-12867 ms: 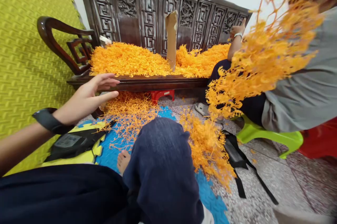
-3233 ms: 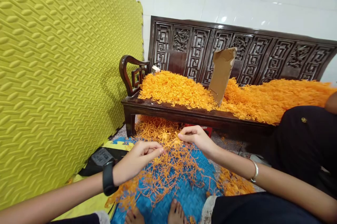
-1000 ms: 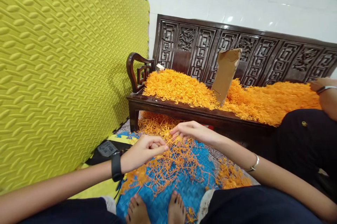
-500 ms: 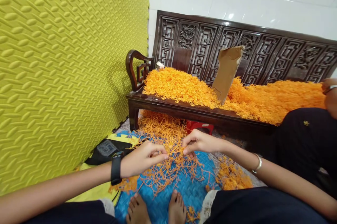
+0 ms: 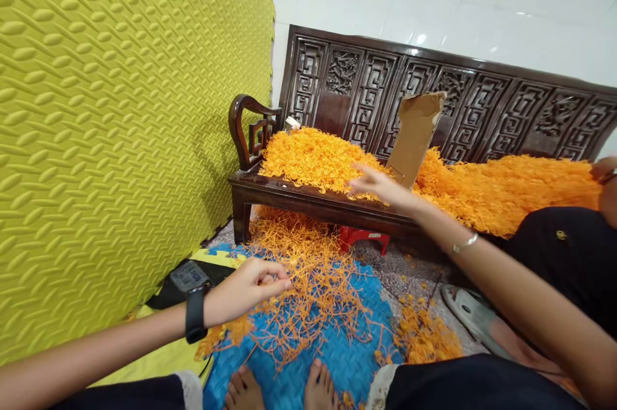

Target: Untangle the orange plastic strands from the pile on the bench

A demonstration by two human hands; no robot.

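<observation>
My left hand (image 5: 248, 291), with a black watch on the wrist, hovers over the left side of a tangle of orange strands (image 5: 313, 288). Its fingers are curled together; whatever they pinch is too small to name. My right hand (image 5: 378, 185), slightly blurred, is raised at the bench's front edge with its fingers apart and nothing visible in them. Just behind it lies a heap of short orange pieces (image 5: 313, 156) on the dark carved wooden bench (image 5: 299, 199). A cardboard piece (image 5: 415, 137) stands upright beside that heap.
Yellow foam mats (image 5: 120, 127) rise at the left. A red stool (image 5: 364, 236) is under the bench. Another person's dark-clothed knee (image 5: 559, 249) and hand (image 5: 608, 172) are at the right. A second orange pile (image 5: 427, 333) lies on the floor.
My right hand has moved up and right, from the loose strands to the bench heap, and its fingers have spread. My left hand has shifted slightly left.
</observation>
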